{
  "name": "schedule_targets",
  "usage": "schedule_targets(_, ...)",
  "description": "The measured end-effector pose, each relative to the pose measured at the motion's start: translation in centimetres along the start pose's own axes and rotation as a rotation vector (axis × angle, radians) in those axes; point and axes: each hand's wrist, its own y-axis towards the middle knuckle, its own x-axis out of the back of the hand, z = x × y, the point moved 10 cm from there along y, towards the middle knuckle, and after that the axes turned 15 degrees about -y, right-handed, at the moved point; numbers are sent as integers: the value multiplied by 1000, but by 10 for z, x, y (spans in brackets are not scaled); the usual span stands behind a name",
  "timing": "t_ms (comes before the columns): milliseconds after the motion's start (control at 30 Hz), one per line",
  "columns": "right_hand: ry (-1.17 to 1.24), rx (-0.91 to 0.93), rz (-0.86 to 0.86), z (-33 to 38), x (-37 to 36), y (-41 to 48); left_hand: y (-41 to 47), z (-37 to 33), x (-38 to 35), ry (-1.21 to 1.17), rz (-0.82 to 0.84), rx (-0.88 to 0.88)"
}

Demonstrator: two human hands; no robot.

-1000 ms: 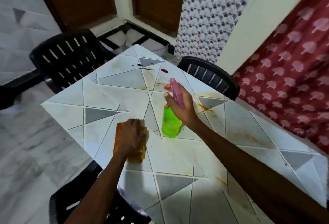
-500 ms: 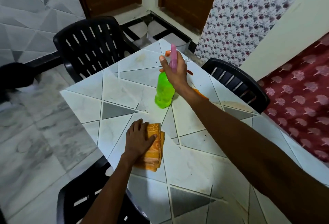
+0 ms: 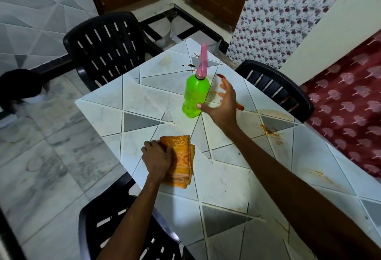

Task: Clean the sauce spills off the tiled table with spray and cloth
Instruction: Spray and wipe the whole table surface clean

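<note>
A green spray bottle (image 3: 194,96) with a pink nozzle stands upright on the tiled table (image 3: 226,177). My right hand (image 3: 223,105) hovers just right of it, fingers spread, thumb tip close to the bottle's lower side, holding nothing. My left hand (image 3: 157,156) grips the left edge of a folded orange cloth (image 3: 182,162) lying on the table near its left edge. Red-orange sauce spills mark the tiles: a smear (image 3: 270,130) at mid right, drops (image 3: 191,65) near the far corner, a streak (image 3: 240,106) just behind my right hand.
Three black plastic chairs surround the table: one at the far left (image 3: 107,49), one at the far right (image 3: 276,88), one at the near edge (image 3: 123,228). A red patterned fabric (image 3: 346,98) lies at the right. Marble floor spreads to the left.
My right hand has set the spray bottle down on the table and let go, fingers now spread beside it. My left hand stays on the cloth, its fingers now curled around the edge.
</note>
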Motion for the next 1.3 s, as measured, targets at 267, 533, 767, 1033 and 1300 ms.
schedule_targets(267,102,-443,363,-112,-41,-151,-26,-33,-7,-311,164,-63)
schedule_targets(533,579,-625,386,-151,37,-246,-124,-121,-48,-679,604,-77)
schedule_targets(767,875,-861,167,-216,160,-353,-263,-184,-129,-846,859,75)
schedule_targets(1033,1083,-879,27,-278,262,-454,-409,-213,-217,-666,974,-52)
schedule_targets(1300,1039,-849,-37,-318,318,-484,-496,-252,-249,-417,824,-408)
